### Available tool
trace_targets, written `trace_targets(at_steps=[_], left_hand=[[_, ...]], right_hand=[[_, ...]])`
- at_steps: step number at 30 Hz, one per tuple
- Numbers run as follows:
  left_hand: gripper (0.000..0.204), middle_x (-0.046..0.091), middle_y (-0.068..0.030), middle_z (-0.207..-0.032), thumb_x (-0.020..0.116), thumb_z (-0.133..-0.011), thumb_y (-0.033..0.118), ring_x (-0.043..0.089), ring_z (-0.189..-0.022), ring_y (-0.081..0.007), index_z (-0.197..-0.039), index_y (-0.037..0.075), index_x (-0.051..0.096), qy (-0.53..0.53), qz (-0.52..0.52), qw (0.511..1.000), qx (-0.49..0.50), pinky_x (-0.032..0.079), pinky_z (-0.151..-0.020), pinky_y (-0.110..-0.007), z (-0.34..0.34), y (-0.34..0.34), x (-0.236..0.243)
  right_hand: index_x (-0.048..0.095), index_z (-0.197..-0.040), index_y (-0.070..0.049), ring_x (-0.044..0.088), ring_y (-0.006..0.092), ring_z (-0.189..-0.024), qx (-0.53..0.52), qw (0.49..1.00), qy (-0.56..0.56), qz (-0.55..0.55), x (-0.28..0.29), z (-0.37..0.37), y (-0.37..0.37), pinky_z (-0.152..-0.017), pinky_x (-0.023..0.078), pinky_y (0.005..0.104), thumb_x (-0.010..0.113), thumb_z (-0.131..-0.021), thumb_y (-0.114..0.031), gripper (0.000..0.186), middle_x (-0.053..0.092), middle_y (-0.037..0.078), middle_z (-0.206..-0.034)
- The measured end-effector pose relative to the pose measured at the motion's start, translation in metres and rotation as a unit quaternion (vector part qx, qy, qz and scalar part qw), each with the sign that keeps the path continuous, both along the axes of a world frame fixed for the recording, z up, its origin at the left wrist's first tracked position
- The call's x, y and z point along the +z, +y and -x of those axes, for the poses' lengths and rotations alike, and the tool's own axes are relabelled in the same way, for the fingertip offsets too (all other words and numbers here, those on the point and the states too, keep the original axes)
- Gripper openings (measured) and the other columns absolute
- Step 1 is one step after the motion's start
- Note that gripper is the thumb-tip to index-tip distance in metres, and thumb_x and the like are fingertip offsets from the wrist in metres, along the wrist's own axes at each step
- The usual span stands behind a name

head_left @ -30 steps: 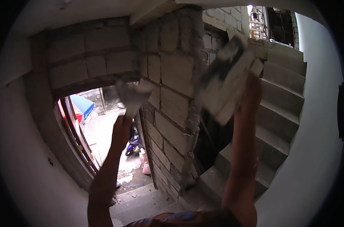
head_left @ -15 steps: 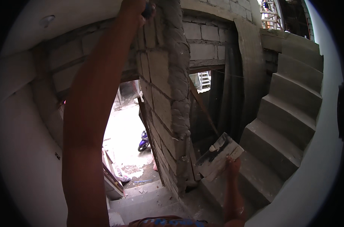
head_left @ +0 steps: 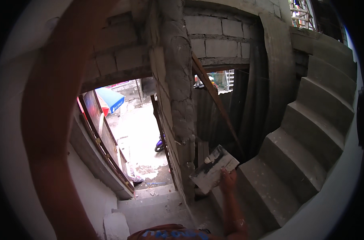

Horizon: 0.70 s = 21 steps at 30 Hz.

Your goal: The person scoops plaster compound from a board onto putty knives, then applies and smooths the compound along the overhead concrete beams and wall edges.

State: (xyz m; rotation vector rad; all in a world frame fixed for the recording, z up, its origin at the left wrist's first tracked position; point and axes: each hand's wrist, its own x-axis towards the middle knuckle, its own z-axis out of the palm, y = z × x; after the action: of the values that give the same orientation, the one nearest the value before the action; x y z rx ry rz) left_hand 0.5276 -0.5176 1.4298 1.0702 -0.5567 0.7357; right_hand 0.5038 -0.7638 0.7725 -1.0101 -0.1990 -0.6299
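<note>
My right hand (head_left: 228, 178) grips a flat, rectangular metal plastering tool (head_left: 206, 176) with white compound and dark smears on its face, held low beside the concrete pillar (head_left: 176, 88). My left arm (head_left: 48, 132) stretches up along the left side, past the top edge of the picture; its hand and whatever it holds are out of sight. The pillar has rough, lumpy plaster over its blockwork.
A concrete stair (head_left: 294, 156) climbs at the right. Steps (head_left: 150, 206) descend to an open doorway (head_left: 138, 124), with a blue-and-red umbrella (head_left: 110, 100) and a purple motorbike (head_left: 160, 146) outside. A slanted timber (head_left: 210, 92) crosses a dark opening beside the pillar.
My right hand has lowered the tool from high on the right and drawn it slightly leftward. My left hand has risen out of view, its arm swinging left. The view has also shifted.
</note>
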Motion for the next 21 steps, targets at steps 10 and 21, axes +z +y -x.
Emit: trace_targets(at_steps=[10, 21], left_hand=[[0.021, 0.067, -0.0094, -0.090, 0.057, -0.096, 0.020, 0.061, -0.064, -0.0137, -0.107, 0.001, 0.056, -0.089, -0.279, 0.929, 0.228, 0.047, -0.051, -0.025, 0.068, 0.079, -0.184], [0.036, 0.063, -0.0111, -0.109, 0.071, -0.082, 0.009, 0.060, -0.092, -0.0276, -0.117, 0.006, 0.062, -0.371, -0.614, 0.590, 0.369, 0.049, -0.080, -0.041, -0.008, 0.232, -0.361]], right_hand=[[0.050, -0.125, 0.003, 0.065, 0.0282, -0.100, 0.160, 0.973, 0.029, -0.162, 0.064, -0.043, 0.087, -0.089, 0.053, 0.0412, 0.056, -0.089, -0.016, 0.040, 0.063, 0.014, -0.111], [0.054, -0.118, -0.001, 0.066, 0.0308, -0.095, 0.408, 0.883, 0.057, -0.226, 0.183, -0.079, 0.208, -0.090, 0.052, 0.0446, 0.052, -0.088, -0.027, 0.040, 0.066, 0.016, -0.103]])
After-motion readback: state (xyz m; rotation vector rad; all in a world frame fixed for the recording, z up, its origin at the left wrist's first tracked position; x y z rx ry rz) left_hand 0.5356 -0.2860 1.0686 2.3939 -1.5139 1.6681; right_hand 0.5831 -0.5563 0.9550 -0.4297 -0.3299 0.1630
